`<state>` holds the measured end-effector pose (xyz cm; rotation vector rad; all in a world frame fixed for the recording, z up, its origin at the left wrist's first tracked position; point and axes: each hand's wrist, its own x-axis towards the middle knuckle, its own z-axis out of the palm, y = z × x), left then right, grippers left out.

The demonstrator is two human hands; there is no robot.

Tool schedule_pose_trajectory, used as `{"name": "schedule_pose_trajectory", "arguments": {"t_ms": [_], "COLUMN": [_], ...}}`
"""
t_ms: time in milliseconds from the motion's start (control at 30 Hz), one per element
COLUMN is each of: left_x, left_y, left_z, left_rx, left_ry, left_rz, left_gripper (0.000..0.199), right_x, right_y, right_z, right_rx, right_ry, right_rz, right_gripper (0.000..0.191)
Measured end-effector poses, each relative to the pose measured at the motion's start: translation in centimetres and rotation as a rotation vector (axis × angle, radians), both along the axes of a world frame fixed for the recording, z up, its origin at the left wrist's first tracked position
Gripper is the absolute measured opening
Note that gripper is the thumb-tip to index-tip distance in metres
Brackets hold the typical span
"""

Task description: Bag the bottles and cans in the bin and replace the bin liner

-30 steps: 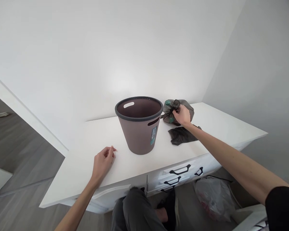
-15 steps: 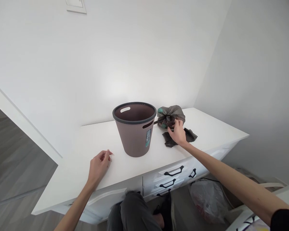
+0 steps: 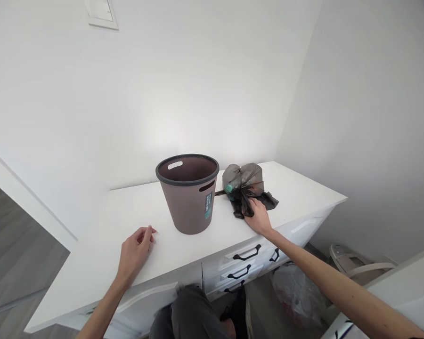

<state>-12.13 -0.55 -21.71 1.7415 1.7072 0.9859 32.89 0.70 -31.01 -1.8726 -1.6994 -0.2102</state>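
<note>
On white surface (image 3: 99,240), just right of upright mauve-brown plastic bin (image 3: 187,207): filled translucent grey plastic bag (image 3: 252,178). My right hand (image 3: 260,219) has drawn its dark gathered neck (image 3: 246,197) nearer front edge, now overlapping flat black plastic piece (image 3: 270,201). Fingers closed on neck, exact pinch hidden. My left hand (image 3: 134,252) curled, thumb against fingers, nothing seen inside; bin unmoved.

Counted at the white countertop (image 3: 99,221): one bin (image 3: 187,209), one filled dark bag (image 3: 250,178), one flatter dark bag (image 3: 271,201), one left hand (image 3: 136,252) and one right hand (image 3: 258,219). The bin shows two grip slots (image 3: 207,186) and one label (image 3: 208,206). Also recorded: one wall plate (image 3: 102,12), one translucent bag (image 3: 297,292), four black handles (image 3: 245,258) below the countertop.
</note>
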Motion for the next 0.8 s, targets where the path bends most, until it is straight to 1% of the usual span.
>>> {"name": "schedule_pose_trajectory", "arguments": {"t_ms": [100, 167, 233, 333, 400, 467, 533, 600, 700, 800], "left_x": [-0.1, -0.2, -0.2, -0.3, -0.2, -0.2, -0.1, 0.0, 0.1, 0.1], "left_y": [0.1, 0.2, 0.4, 0.4, 0.3, 0.2, 0.1, 0.0, 0.0, 0.1], "left_z": [0.0, -0.1, -0.2, -0.2, -0.1, 0.0, 0.1, 0.4, 0.6, 0.4], "left_rx": [-0.001, 0.006, 0.007, -0.002, -0.001, 0.004, 0.008, 0.011, 0.016, 0.019], "left_ry": [0.018, 0.036, 0.042, 0.031, 0.026, 0.022, 0.016, 0.018, 0.027, 0.023], "left_rz": [0.003, 0.003, 0.003, 0.006, 0.01, 0.011, 0.011, 0.014, 0.014, 0.004], "left_gripper": [0.051, 0.051, 0.051, 0.052, 0.051, 0.051, 0.051, 0.052, 0.052, 0.051], "right_x": [0.9, 1.4, 1.6, 1.3, 0.9, 0.4, -0.1, -0.7, -1.7, -2.5], "right_y": [0.5, 1.4, 2.8, 5.0, 6.1, 6.6, 6.5, 5.9, 4.4, 3.0], "right_z": [1.0, 1.8, 2.8, 4.1, 4.8, 5.1, 5.2, 4.9, 3.7, 2.2], "right_rx": [0.019, -0.014, -0.07, -0.163, -0.2, -0.213, -0.22, -0.218, -0.216, -0.289], "right_ry": [-0.033, -0.044, -0.057, -0.065, -0.063, -0.061, -0.058, -0.055, -0.044, -0.017], "right_rz": [0.03, 0.043, 0.049, 0.045, 0.045, 0.046, 0.042, 0.027, -0.032, -0.104], "right_gripper": [0.055, 0.066, 0.072, 0.072, 0.067, 0.061, 0.054, 0.053, 0.058, 0.064]}}
